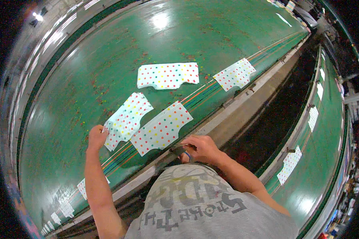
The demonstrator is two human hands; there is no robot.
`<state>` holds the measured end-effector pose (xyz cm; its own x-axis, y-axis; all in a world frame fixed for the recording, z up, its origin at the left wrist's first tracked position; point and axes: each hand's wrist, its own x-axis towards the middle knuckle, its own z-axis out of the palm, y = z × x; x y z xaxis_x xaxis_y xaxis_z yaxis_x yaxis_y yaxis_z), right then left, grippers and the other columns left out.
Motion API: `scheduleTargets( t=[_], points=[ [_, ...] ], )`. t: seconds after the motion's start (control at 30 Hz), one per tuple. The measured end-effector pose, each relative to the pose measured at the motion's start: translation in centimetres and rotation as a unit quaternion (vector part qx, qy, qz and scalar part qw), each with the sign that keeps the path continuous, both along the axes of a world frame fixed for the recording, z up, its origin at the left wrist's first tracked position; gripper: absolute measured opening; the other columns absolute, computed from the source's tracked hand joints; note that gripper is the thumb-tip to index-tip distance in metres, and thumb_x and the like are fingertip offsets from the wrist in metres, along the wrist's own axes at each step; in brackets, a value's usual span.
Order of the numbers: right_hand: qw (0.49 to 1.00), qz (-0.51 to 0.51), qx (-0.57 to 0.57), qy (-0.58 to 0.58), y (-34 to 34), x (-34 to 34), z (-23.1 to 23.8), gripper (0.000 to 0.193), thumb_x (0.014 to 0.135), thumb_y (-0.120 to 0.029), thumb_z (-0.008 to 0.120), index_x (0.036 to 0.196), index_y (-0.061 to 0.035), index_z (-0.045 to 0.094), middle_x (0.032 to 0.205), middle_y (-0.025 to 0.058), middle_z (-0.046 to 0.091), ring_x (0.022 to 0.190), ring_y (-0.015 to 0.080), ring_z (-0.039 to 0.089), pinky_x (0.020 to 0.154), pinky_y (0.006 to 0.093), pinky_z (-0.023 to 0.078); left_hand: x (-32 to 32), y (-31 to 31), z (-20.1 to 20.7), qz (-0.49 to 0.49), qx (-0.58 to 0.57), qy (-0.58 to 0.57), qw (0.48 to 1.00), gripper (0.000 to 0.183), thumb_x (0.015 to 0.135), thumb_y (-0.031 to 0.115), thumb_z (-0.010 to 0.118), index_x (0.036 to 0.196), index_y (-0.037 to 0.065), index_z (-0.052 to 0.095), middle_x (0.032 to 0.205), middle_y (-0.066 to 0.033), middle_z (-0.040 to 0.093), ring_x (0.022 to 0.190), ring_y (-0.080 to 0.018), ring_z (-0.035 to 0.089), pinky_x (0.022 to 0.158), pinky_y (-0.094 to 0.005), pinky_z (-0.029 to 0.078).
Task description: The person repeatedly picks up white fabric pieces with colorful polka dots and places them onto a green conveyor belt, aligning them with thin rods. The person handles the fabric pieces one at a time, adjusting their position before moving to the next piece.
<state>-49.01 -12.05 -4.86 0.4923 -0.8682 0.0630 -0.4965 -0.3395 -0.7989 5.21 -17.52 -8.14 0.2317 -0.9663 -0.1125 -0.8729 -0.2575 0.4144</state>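
1. On the green desk (60,131), a white dotted piece (128,116) lies aslant, its left edge pinched in the grip of the left hand (97,137).
2. Just to its right, a second dotted piece (162,128) lies over coloured lines (199,96).
3. Near that piece is the right hand (202,148); I cannot tell whether its grip holds anything.
4. Farther up lies a dotted stack (168,75).

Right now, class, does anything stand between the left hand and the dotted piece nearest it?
Nothing visible does: the left hand pinches the white dotted piece directly at its left edge, with no other object between them.
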Motion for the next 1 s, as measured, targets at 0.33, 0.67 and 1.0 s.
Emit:
scheduleTargets(
  t=[0.33, 0.67, 1.0],
  points=[
    [0.999, -0.030, -0.022, 0.034, -1.8, -1.7, 2.6, 0.019, 0.096, -0.020, 0.079, 0.114, -0.0117, 0.080, 0.102, 0.0129, 0.081, 0.091, 0.0352, 0.079, 0.080, 0.0459, 0.064, -6.4, 0.8, 5.5, 0.188, -0.139, 0.407, 0.883, 0.021, 0.100, 0.015, 0.082, 0.115, 0.001, 0.076, 0.104, -0.0062, 0.080, 0.090, -0.0159, 0.074, 0.080, -0.0346, 0.060],
    [0.998, 0.050, -0.026, 0.039, -4.6, -1.7, 4.1, 0.023, 0.094, -0.018, 0.083, 0.115, -0.0114, 0.077, 0.105, 0.0113, 0.079, 0.091, 0.0354, 0.078, 0.078, 0.0462, 0.064, -17.1, -2.4, 16.2, 0.101, -0.246, 0.470, 0.842, 0.021, 0.102, 0.015, 0.081, 0.118, 0.001, 0.080, 0.101, -0.0033, 0.081, 0.086, -0.0114, 0.074, 0.077, -0.0317, 0.060],
    [0.964, 0.144, -0.139, -0.175, -14.3, -10.3, 6.5, 0.083, 0.079, -0.048, 0.098, 0.145, -0.0081, 0.066, 0.139, 0.0191, 0.067, 0.128, 0.0389, 0.064, 0.110, 0.0515, 0.053, -34.5, -3.7, 23.5, -0.253, -0.062, 0.366, 0.894, 0.032, 0.086, 0.033, 0.090, 0.092, 0.003, 0.082, 0.074, -0.0027, 0.073, 0.059, -0.0135, 0.068, 0.054, -0.0314, 0.052]
  ],
)
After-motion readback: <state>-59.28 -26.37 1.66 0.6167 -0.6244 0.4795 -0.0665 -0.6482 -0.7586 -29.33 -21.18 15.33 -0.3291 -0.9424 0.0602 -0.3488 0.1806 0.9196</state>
